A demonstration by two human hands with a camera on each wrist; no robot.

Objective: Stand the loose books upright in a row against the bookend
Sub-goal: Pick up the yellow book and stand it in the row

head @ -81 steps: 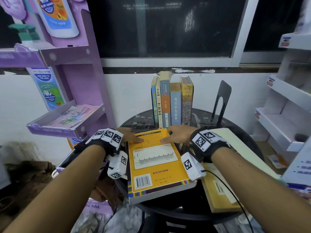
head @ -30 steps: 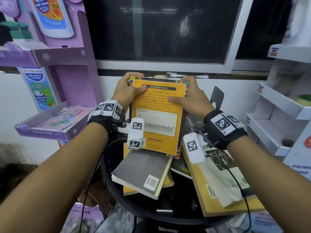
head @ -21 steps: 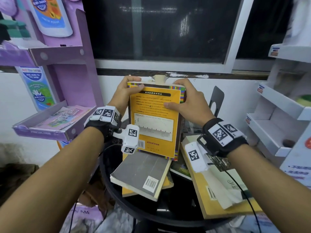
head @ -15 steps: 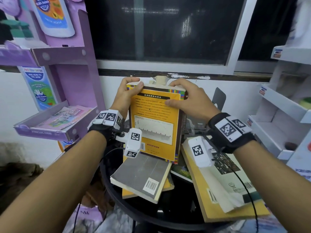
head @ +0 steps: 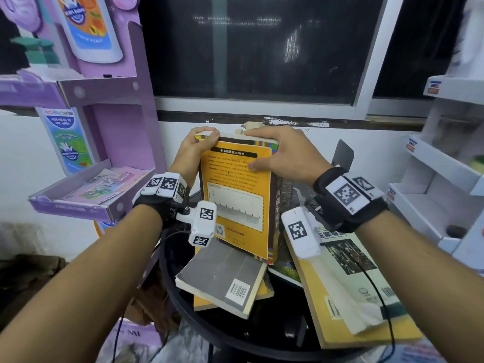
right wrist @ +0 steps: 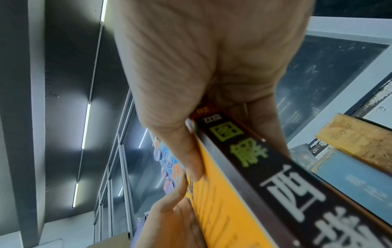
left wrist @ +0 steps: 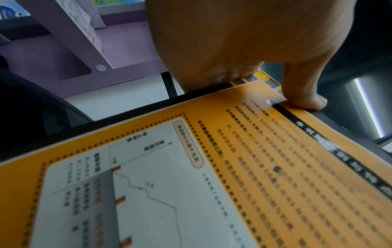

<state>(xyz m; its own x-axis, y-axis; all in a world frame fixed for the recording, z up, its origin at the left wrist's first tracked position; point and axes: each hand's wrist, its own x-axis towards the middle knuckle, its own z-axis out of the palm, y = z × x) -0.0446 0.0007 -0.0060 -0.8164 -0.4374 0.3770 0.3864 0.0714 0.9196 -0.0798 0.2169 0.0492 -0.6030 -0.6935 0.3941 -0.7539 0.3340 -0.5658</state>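
Lifted from flat on the round black tabletop (head: 264, 344) to near upright, the thick orange-covered paperback book (head: 237, 197) now stands with its back cover facing the camera and its lower corner resting on the loose pile. The left hand (head: 192, 150) grips its top left corner, fingers (left wrist: 305, 94) curled over the edge; the right hand (head: 277, 153) clamps the top right corner, thumb on the cover and fingers (right wrist: 191, 151) wrapped about the dark spine. Behind it, a row of upright books (right wrist: 358, 142) already stands, largely hidden in the head view; the black sheet-metal bookend (head: 343, 154) rises just to the right. Judged progress: partway. Still lying flat are a grey matte paperback (head: 222, 279) with a barcode, a yellow book beneath it, and a large yellow softcover (head: 348, 292) with curled, worn pages. Covers look glossy card; page blocks are yellowed.
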